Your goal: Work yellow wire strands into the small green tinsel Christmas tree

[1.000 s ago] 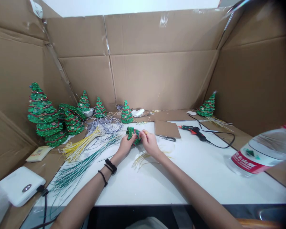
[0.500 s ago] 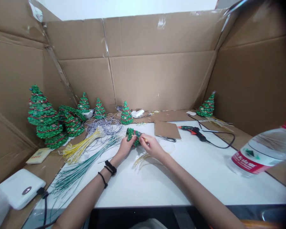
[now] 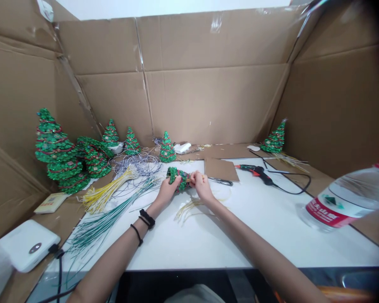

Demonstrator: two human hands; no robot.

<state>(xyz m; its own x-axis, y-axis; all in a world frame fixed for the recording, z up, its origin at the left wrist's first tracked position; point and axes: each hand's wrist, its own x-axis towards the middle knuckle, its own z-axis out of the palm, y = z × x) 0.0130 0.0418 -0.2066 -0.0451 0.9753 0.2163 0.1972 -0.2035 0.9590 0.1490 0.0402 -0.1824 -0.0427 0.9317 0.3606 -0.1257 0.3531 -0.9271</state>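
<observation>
A small green beaded Christmas tree [image 3: 173, 173] lies tilted on its side above the white tabletop, its open base toward the left. Fingers of my left hand [image 3: 168, 190] wrap round its lower part. My right hand [image 3: 202, 185] is closed in a pinch at the tree's narrow end. A thin yellowish strand [image 3: 188, 180] runs from the tree into those fingers; its full length is hidden. Below the hands, a loose bunch of pale yellow strands [image 3: 189, 208] lies on the table.
Finished trees [image 3: 58, 155] stand at left; another [image 3: 274, 139] stands back right. Yellow [image 3: 105, 193] and green strands [image 3: 104, 227] lie left, beside tangled wire [image 3: 139, 164]. Right are a cardboard square [image 3: 221, 169], small scissors-like tool [image 3: 222, 182], glue gun [image 3: 260, 173] and water bottle [image 3: 341, 202].
My right hand has moved a little to the right, away from my left hand, and more of the yellowish strand shows between them. My left hand still holds the tree.
</observation>
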